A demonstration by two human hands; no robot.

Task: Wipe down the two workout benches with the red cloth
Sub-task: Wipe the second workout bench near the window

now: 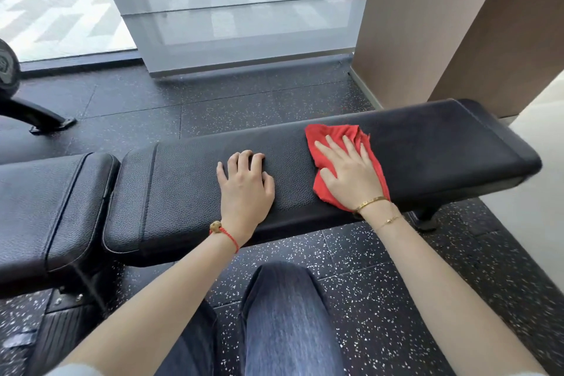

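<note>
Speckled floor (213, 107) surrounds the bench (427, 143). Our right hand (351, 174), fingers flat, presses the cloth (323, 131); left hand (245, 183), fingers curled, rests empty. Most wiping appears left.

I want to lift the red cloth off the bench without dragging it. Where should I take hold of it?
Probably pinch the bunched far edge of the red cloth from above; the rest lies flat under the right hand on the bench.

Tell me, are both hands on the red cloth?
No: only the right hand presses flat on the cloth, while the left hand rests on the bare bench beside it.
</note>
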